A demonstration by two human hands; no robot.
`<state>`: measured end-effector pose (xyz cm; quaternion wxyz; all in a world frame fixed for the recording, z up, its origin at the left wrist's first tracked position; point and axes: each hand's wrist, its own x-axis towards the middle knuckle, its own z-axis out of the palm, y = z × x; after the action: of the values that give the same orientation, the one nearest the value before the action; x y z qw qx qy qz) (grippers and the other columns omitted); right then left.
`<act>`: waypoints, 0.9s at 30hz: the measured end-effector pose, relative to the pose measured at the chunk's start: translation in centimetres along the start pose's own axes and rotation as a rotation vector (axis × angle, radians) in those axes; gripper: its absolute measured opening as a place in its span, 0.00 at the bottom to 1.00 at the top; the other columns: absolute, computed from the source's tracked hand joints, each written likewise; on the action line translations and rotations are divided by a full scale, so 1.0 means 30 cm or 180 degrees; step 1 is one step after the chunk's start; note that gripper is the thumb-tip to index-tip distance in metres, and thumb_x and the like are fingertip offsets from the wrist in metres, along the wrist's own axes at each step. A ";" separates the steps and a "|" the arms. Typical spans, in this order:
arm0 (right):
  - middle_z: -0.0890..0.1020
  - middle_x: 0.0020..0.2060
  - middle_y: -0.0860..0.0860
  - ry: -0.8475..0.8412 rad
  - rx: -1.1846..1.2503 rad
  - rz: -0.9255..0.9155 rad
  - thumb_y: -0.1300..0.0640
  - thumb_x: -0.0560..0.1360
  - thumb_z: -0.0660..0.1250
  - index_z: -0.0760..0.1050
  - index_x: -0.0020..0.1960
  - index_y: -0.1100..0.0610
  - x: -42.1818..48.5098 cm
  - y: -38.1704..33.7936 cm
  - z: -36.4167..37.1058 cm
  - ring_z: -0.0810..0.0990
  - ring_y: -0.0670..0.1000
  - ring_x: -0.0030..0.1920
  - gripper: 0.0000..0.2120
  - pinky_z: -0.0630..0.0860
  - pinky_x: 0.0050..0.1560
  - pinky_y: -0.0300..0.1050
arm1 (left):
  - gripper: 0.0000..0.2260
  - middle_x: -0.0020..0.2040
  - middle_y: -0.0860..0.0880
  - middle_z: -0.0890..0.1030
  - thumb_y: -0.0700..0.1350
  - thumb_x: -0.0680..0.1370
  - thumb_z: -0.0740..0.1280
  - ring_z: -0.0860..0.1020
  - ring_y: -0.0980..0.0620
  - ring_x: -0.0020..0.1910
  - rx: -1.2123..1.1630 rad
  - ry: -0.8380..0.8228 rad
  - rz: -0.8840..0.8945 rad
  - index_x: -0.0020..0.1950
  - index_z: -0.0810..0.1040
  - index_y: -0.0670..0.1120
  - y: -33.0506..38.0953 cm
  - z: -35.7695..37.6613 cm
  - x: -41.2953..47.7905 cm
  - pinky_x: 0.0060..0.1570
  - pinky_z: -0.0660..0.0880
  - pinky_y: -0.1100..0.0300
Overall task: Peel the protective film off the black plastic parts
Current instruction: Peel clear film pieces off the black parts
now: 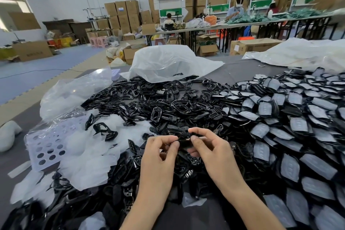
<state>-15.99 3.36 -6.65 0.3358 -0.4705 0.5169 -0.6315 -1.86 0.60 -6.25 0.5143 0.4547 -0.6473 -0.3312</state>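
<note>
Looking down from the head view, two hands meet over a grey table point(233, 70) heaped with parts. The left hand point(158, 157) and the right hand point(211, 153) each pinch one end of a single black plastic part point(183, 137) between thumb and curled fingers, holding it just above the heap at the middle of the frame. Fingers cover most of that part, so it is unclear whether any film is on it.

Three heaps surround the hands, each far too many to count. Film-covered parts point(291, 119), grey-white on top, overlap like scales across the right side. Bare black parts point(168, 104), glossy frames, fill the centre. Peeled film pieces point(89, 164), pale and translucent, lie to the left.

One lilac tray point(46, 147) with round holes sits at left, partly under clear plastic and film. Two big bags lie beyond: a central white bag point(168, 61) and a right-hand white bag point(298, 52), the latter cut off by the frame edge.

Farther back, at least three people point(237, 8) work at long tables before stacked cardboard boxes point(121, 13); they are small and blurred. The bottom corners are smeared and hard to read.
</note>
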 end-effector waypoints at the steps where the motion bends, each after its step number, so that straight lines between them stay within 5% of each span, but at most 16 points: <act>1: 0.87 0.41 0.49 -0.0030 0.0072 -0.0022 0.58 0.81 0.67 0.83 0.53 0.40 -0.001 -0.004 0.004 0.86 0.48 0.42 0.13 0.80 0.45 0.35 | 0.06 0.46 0.56 0.81 0.45 0.78 0.71 0.79 0.60 0.46 -0.0082 0.0016 -0.0043 0.47 0.81 0.57 -0.003 -0.002 0.003 0.45 0.72 0.72; 8: 0.86 0.41 0.54 -0.0192 0.0449 0.0055 0.61 0.80 0.68 0.84 0.52 0.44 -0.004 -0.022 0.022 0.87 0.52 0.44 0.13 0.81 0.45 0.38 | 0.07 0.42 0.48 0.82 0.45 0.78 0.70 0.81 0.42 0.43 -0.0743 -0.0078 -0.0379 0.47 0.77 0.59 -0.004 -0.015 0.012 0.47 0.79 0.52; 12: 0.86 0.41 0.56 -0.0227 0.0527 0.0116 0.61 0.80 0.68 0.85 0.52 0.47 -0.004 -0.025 0.018 0.87 0.53 0.43 0.11 0.81 0.45 0.39 | 0.10 0.43 0.56 0.81 0.47 0.79 0.68 0.80 0.51 0.40 -0.0496 -0.0095 -0.0225 0.50 0.75 0.65 -0.007 -0.016 0.010 0.41 0.76 0.67; 18: 0.87 0.38 0.53 -0.0448 0.0312 0.0307 0.62 0.77 0.72 0.79 0.50 0.48 -0.007 -0.026 0.005 0.87 0.50 0.40 0.10 0.80 0.42 0.36 | 0.08 0.46 0.63 0.80 0.46 0.78 0.70 0.79 0.62 0.47 0.0409 -0.0067 0.0471 0.50 0.78 0.61 -0.018 -0.034 0.009 0.46 0.71 0.73; 24: 0.86 0.38 0.48 0.0468 -0.0129 0.0076 0.59 0.78 0.71 0.75 0.44 0.38 0.020 -0.020 -0.045 0.86 0.48 0.39 0.15 0.81 0.40 0.43 | 0.09 0.50 0.62 0.75 0.52 0.81 0.62 0.75 0.61 0.51 0.1452 -0.0415 0.1256 0.60 0.74 0.56 -0.026 -0.038 -0.005 0.51 0.72 0.66; 27: 0.86 0.36 0.46 0.0932 0.0042 0.0042 0.59 0.78 0.71 0.74 0.45 0.40 0.035 -0.010 -0.074 0.86 0.47 0.38 0.14 0.78 0.38 0.37 | 0.11 0.55 0.58 0.76 0.53 0.81 0.60 0.75 0.55 0.55 0.2072 -0.0886 0.1627 0.62 0.75 0.53 -0.036 -0.020 -0.025 0.57 0.73 0.57</act>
<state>-18.42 3.23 -6.16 0.2640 -0.3677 0.5592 -0.6945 -0.96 0.93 -7.32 0.3175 0.3693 -0.8729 -0.0300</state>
